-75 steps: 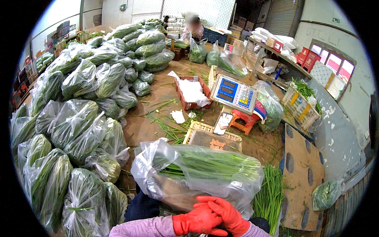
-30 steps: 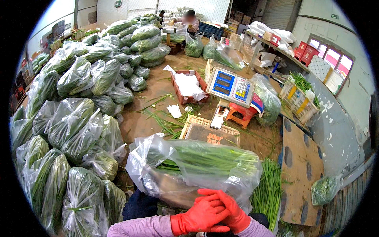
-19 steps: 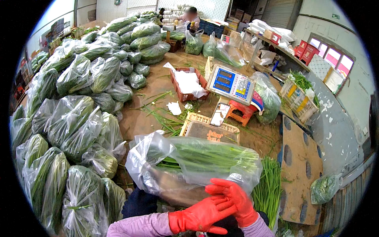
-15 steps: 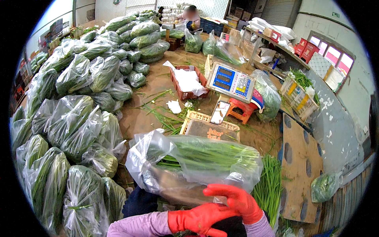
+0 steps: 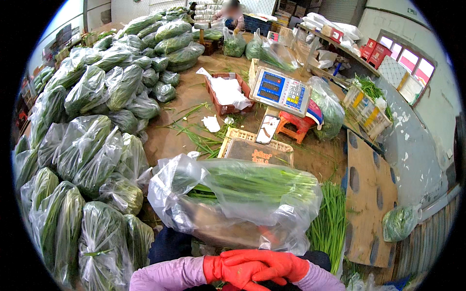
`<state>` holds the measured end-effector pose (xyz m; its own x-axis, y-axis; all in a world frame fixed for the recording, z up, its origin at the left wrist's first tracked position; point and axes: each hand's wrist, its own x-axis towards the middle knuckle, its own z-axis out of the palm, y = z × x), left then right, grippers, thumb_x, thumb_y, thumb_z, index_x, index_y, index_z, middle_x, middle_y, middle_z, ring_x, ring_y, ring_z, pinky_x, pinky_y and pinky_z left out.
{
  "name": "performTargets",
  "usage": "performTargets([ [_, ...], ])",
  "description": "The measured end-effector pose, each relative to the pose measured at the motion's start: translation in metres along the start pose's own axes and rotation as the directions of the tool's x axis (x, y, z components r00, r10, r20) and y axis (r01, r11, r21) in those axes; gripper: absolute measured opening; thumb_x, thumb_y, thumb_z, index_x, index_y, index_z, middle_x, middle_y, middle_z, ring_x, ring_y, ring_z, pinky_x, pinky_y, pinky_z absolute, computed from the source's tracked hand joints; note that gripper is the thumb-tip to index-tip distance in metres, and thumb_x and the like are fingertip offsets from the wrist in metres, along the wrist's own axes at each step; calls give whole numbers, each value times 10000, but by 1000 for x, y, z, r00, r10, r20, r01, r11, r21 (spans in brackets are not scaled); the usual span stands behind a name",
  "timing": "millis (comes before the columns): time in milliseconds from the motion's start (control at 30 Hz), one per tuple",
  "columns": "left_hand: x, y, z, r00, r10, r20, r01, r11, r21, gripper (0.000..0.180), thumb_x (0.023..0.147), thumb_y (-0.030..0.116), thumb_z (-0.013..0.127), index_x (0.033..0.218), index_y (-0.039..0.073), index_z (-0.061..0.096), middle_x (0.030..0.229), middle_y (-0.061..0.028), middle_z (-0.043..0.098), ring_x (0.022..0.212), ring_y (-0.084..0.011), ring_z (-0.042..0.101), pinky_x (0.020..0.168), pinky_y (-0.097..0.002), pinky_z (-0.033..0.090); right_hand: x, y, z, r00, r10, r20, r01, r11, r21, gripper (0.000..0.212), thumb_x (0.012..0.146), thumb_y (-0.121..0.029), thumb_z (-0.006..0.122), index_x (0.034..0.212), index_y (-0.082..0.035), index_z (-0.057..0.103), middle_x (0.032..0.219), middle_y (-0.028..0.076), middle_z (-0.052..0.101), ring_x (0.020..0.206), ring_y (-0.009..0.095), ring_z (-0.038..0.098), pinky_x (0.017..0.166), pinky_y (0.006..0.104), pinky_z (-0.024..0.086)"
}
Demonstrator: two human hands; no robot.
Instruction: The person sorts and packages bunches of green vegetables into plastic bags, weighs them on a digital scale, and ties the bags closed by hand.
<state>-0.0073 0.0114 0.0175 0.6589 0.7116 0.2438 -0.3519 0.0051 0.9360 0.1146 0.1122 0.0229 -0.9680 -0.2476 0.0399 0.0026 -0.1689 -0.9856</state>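
Observation:
My left hand (image 5: 236, 273) and my right hand (image 5: 277, 265), both in red rubber gloves, meet in front of me. The right lies across the back of the left with its fingers stretched out; part of the left hand is hidden beneath it. Neither holds any goods. Just beyond them is a clear plastic bag (image 5: 167, 194), lying sideways with long green leafy stalks (image 5: 252, 182) inside, perhaps garlic chives. A loose bundle of the same stalks (image 5: 327, 225) lies to the right of the bag.
Filled vegetable bags (image 5: 92, 155) are heaped along the left. Beyond my bag stand a platform scale (image 5: 257, 151), its display (image 5: 281, 91), a red stool (image 5: 294, 125) and a red crate (image 5: 224, 109). A perforated board (image 5: 371, 199) lies right. Another person (image 5: 234, 19) sits at the back.
My right hand has come down and left onto my left hand, and the two now overlap. The bag's upper film has shifted and covers more of the stalks.

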Motion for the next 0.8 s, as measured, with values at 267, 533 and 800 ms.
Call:
performTargets([
  [267,7,0,-3,996,-12,84,-4,982,188,479,831,253,701,1215,1,567,1157,-174,614,1109,-300,571,956,-392,448,2,5,-1,998,62,6,-61,991,-119,741,819,-408,651,1431,-94,377,1499,188,289,1371,285,306,1104,404,266],
  [533,9,5,5,976,-42,212,40,999,13,539,870,239,676,1326,11,498,1329,-136,526,1269,-256,458,1006,-362,402,5,3,8,998,66,10,-65,995,-79,760,816,-417,656,1434,-82,366,1496,191,294,1383,296,282,1114,405,243],
  [800,11,16,27,983,88,164,-32,948,-317,536,932,191,547,1430,92,376,1484,-73,368,1379,-239,306,1073,-405,320,16,8,22,999,39,33,-39,999,-9,780,814,-426,660,1436,-70,355,1493,195,300,1394,306,258,1124,406,220],
])
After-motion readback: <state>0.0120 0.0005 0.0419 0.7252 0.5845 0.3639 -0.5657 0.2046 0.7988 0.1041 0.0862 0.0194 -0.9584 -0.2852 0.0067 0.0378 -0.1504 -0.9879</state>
